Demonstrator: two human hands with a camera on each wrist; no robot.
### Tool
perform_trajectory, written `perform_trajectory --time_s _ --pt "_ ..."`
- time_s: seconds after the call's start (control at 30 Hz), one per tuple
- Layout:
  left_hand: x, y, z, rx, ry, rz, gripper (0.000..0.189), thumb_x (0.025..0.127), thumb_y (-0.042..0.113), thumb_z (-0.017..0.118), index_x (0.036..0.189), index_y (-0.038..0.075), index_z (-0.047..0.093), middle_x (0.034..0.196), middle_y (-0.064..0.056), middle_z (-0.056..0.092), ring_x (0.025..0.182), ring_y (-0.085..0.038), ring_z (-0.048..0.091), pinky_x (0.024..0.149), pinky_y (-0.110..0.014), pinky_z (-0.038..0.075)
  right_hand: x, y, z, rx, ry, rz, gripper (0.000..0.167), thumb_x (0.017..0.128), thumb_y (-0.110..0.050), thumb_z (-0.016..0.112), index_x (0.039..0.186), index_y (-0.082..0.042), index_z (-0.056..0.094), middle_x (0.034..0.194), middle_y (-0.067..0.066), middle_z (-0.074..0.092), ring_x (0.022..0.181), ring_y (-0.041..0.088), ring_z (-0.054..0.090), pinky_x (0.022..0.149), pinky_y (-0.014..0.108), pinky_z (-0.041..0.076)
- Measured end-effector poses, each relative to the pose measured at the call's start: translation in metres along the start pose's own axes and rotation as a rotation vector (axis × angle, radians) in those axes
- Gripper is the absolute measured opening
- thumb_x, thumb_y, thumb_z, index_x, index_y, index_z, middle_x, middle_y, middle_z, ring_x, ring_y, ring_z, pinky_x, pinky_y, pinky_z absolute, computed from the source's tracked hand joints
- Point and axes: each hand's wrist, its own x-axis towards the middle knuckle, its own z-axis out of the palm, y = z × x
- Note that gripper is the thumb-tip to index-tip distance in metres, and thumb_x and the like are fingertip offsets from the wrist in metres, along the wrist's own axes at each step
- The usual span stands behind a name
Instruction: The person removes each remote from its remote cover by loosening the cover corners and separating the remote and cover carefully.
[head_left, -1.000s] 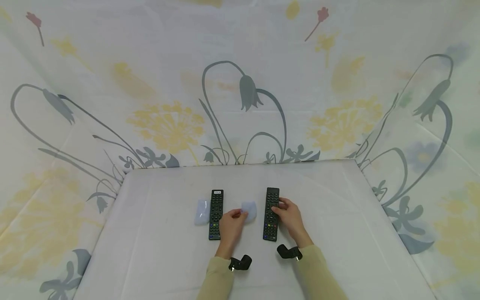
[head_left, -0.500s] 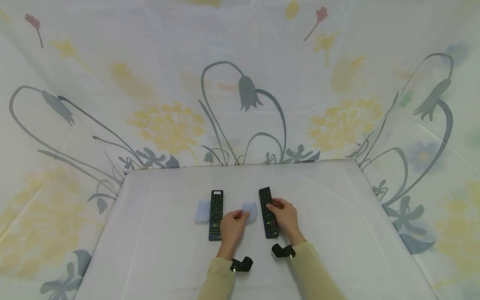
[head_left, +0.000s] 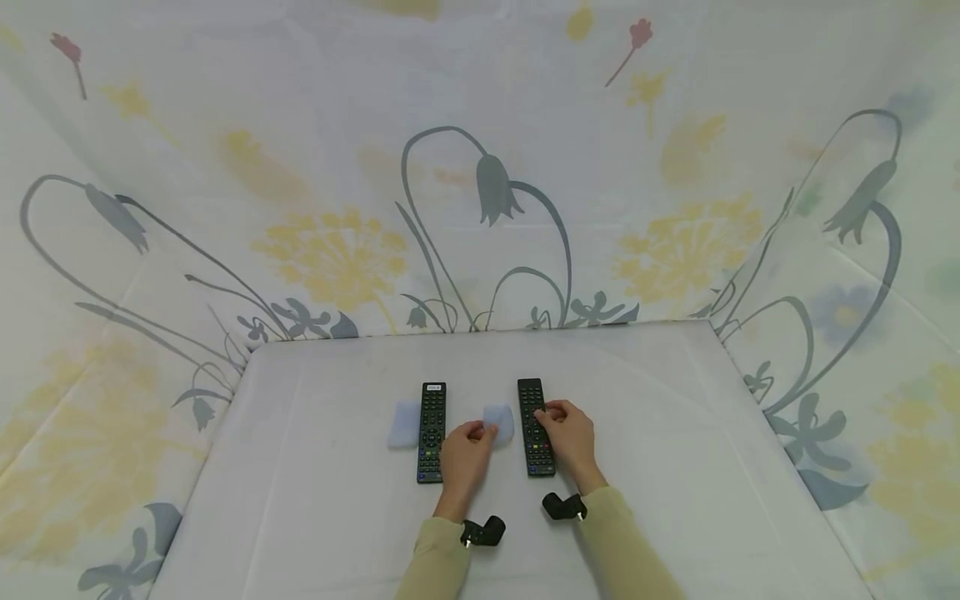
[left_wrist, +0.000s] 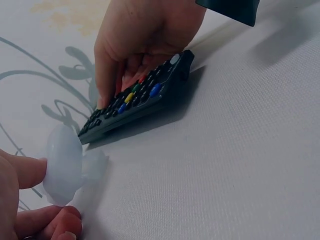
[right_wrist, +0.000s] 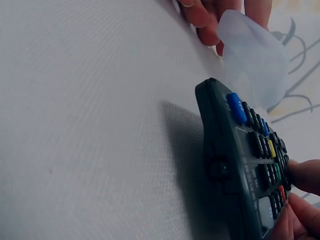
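Note:
My left hand (head_left: pixel 463 460) pinches the near left edge of a small pale blue, puffy packet (head_left: pixel 498 424); in the left wrist view the packet (left_wrist: pixel 64 165) looks whitish and translucent between thumb and fingers. With thumb and fingers, my right hand (head_left: pixel 572 435) grips the right side of a black remote control (head_left: pixel 536 429). In the right wrist view this remote (right_wrist: pixel 240 160) casts a shadow and appears lifted slightly off the cloth, its buttons facing up. A second black remote (head_left: pixel 431 433) lies just left of my left hand.
Another pale blue packet (head_left: pixel 403 424) lies against the left side of the second remote. All of it rests on a table covered in white cloth (head_left: pixel 322 500). Behind and at both sides rises flower-printed fabric (head_left: pixel 330 250).
My right hand and its remote have shifted left toward the held packet; the remote tilted on the way and now stands straighter. My left hand has barely moved and keeps its pinch.

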Motion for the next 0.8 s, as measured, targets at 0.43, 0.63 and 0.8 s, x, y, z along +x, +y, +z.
perform_trajectory --time_s 0.43,0.63,0.8 --pt "0.003 -0.003 -0.006 -0.121 -0.025 0.008 0.027 0.090 0.021 0.071 0.107 0.000 0.072 0.085 -0.005 0.069 0.075 -0.017 0.062 0.069 -0.036 0.050 -0.003 0.010 -0.010 0.189 -0.021 0.030 0.023 0.093 -0.012 0.065 0.112 -0.001 0.069 0.093 0.009 0.069 0.075 0.015 0.063 0.066 0.023 0.049" --pt "0.003 -0.001 -0.015 -0.094 -0.035 -0.014 0.027 0.090 0.018 0.070 0.110 0.000 0.071 0.091 -0.007 0.070 0.079 -0.021 0.065 0.072 -0.039 0.051 -0.003 0.013 -0.019 0.338 -0.073 0.047 0.027 0.095 -0.009 0.065 0.120 0.002 0.066 0.099 0.014 0.072 0.079 0.011 0.067 0.070 0.020 0.052" --pt "0.003 0.001 -0.021 -0.052 -0.002 0.019 0.025 0.089 0.018 0.070 0.108 0.001 0.073 0.089 -0.006 0.070 0.081 -0.023 0.064 0.073 -0.041 0.049 -0.003 0.012 -0.030 0.449 -0.087 0.041 0.029 0.095 -0.001 0.063 0.123 0.006 0.063 0.107 0.021 0.071 0.083 0.008 0.068 0.074 0.020 0.053"
